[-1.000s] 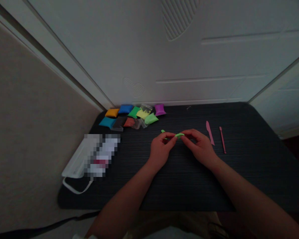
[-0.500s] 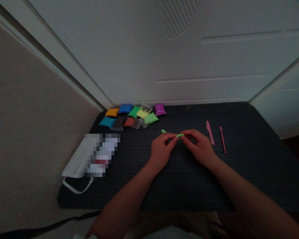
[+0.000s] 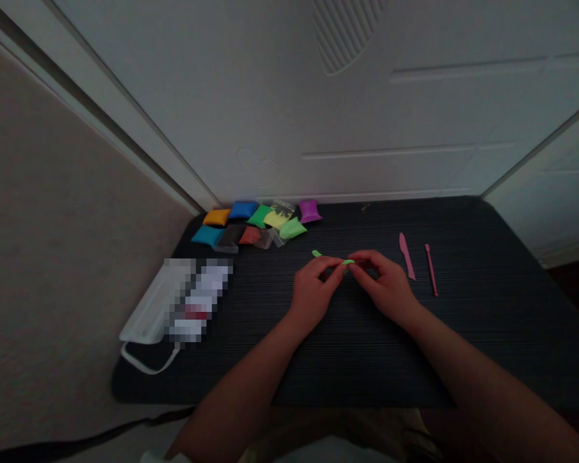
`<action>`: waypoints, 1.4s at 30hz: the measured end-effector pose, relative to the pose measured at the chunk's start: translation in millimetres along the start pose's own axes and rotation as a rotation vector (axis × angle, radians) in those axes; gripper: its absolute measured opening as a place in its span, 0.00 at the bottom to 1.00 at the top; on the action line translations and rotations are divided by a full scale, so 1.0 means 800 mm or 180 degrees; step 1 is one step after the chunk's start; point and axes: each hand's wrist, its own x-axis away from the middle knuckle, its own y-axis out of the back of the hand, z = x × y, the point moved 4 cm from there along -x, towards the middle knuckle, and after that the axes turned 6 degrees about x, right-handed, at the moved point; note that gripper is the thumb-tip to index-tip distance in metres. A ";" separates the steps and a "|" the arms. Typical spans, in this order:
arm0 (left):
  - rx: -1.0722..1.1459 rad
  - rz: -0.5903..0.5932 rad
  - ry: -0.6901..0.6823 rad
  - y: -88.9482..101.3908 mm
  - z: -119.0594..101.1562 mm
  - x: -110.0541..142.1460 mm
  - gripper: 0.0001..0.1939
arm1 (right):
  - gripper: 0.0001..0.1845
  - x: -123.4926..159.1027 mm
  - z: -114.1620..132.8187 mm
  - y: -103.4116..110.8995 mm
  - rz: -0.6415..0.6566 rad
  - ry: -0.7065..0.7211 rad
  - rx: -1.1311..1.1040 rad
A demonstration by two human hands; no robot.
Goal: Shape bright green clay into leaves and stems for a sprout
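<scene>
A small piece of light green modelling clay is pinched between the fingertips of both hands, just above the dark table. My left hand grips its left end with thumb and forefinger. From the right, my right hand holds the other end the same way. Another bit of light green clay lies just beyond my left fingers, partly hidden by them. To the right of my right hand are a pink plastic clay knife and a thin pink modelling tool.
Several small bags of coloured clay, among them a purple one and a light green one, lie at the back left. A white face mask and a blurred-out flat item are at the left. A white door panel stands behind the table.
The green clay between my fingertips looks slightly shorter, with the fingertips a little closer together. Otherwise the hands and the things on the table stay in place.
</scene>
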 end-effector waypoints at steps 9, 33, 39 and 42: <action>-0.0035 -0.0012 -0.0076 -0.003 0.000 0.001 0.08 | 0.08 0.001 0.002 0.001 0.0070 0.0070 0.0122; 0.0539 0.0164 0.0263 -0.005 0.009 0.000 0.10 | 0.12 0.004 0.006 0.000 0.0111 0.0128 0.0116; 0.0790 0.0199 0.0439 -0.007 0.015 -0.003 0.11 | 0.14 0.004 0.008 -0.003 0.0220 0.0181 0.0082; 0.0800 0.0250 0.0435 -0.006 0.013 -0.005 0.10 | 0.15 0.004 0.009 -0.003 0.0251 0.0225 0.0094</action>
